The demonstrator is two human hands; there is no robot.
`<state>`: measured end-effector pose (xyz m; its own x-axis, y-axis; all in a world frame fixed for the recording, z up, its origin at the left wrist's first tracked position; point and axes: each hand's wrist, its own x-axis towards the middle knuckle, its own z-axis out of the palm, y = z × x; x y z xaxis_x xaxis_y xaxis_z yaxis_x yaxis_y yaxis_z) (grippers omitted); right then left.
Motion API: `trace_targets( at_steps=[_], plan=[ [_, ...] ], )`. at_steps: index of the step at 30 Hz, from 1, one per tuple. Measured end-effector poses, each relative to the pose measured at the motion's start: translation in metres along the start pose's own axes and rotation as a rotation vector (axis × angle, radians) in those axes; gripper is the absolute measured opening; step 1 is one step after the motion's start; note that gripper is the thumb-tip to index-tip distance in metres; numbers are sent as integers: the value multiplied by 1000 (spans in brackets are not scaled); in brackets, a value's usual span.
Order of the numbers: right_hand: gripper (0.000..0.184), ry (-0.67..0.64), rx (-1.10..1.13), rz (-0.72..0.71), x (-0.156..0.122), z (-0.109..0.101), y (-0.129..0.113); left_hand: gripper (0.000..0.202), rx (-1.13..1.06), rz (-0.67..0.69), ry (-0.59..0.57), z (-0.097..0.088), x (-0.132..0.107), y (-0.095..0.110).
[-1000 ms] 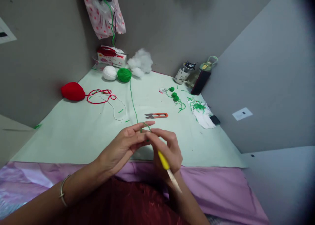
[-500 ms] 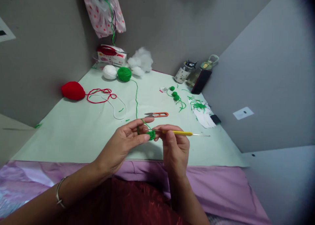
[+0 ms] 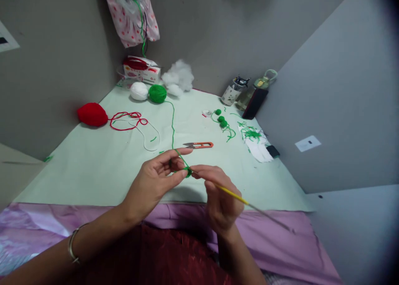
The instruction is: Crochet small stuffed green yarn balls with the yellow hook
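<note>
Between thumb and fingers, my left hand (image 3: 156, 177) pinches a small green crochet piece (image 3: 188, 172), mostly covered by the fingertips. A strand of green yarn (image 3: 173, 127) runs from the green yarn ball (image 3: 157, 94) over my raised left index finger and down to the piece. My right hand (image 3: 222, 197) grips a crochet hook with a yellow handle (image 3: 232, 194). The hook's working tip is at the green piece, hidden by fingers, while its thin metal rear end slants down to the right. Orange thread snips (image 3: 199, 145) lie just beyond my hands.
A red yarn ball (image 3: 92, 115) and a white one (image 3: 139, 91) sit to the left. White stuffing (image 3: 178, 78) and a box (image 3: 146, 73) with red scissors stand at the back. Small green balls (image 3: 222, 121), yarn scraps (image 3: 251, 133), a pen cup (image 3: 231, 94) and a phone (image 3: 255, 103) are right.
The hook has tilted, its rear end swinging down and toward me as my right hand turned. My left hand shifted slightly left and still pinches the green piece.
</note>
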<state>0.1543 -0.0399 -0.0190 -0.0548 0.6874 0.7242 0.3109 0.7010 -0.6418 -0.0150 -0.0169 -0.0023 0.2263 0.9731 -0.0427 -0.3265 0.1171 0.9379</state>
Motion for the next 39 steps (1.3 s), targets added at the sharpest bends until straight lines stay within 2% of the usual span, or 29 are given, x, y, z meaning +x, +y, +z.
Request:
trace_targets(
  at_steps=[3,6,9,12,15,18,20,23,25,28,31,34,36,39],
  plan=[
    [32,-28,-247,-141,-6,4,5,38,13,22,35,2,-1,0],
    [41,14,-419,-227,-9,8,8,45,-181,-150,-29,3,1,-1],
    [34,91,-203,-82,-6,9,6,41,-371,-310,-76,1,5,-1],
    [26,201,104,122,2,8,3,37,-352,-253,-67,-1,7,1],
    [23,162,227,183,8,9,1,37,-224,-176,-94,0,5,2],
    [26,108,150,149,6,12,2,36,-157,-97,-55,3,3,-1],
    [31,99,16,80,1,14,3,40,-174,-96,-26,5,3,-4],
    [39,72,-236,-94,-6,13,5,43,-279,-215,-62,5,5,-7],
    [39,83,-259,-122,-7,11,6,40,-362,-307,-100,3,8,-6],
    [28,185,14,86,0,7,6,30,-405,-309,-93,-1,9,-4],
    [22,203,298,253,6,7,6,26,-314,-204,-69,-1,8,-4],
    [19,135,314,280,7,11,7,31,-231,-128,-96,1,5,-6],
    [19,148,322,304,5,13,8,36,-218,-118,-111,2,3,-8],
    [17,176,453,404,5,13,10,40,-204,-115,-102,2,2,-8]
  ],
)
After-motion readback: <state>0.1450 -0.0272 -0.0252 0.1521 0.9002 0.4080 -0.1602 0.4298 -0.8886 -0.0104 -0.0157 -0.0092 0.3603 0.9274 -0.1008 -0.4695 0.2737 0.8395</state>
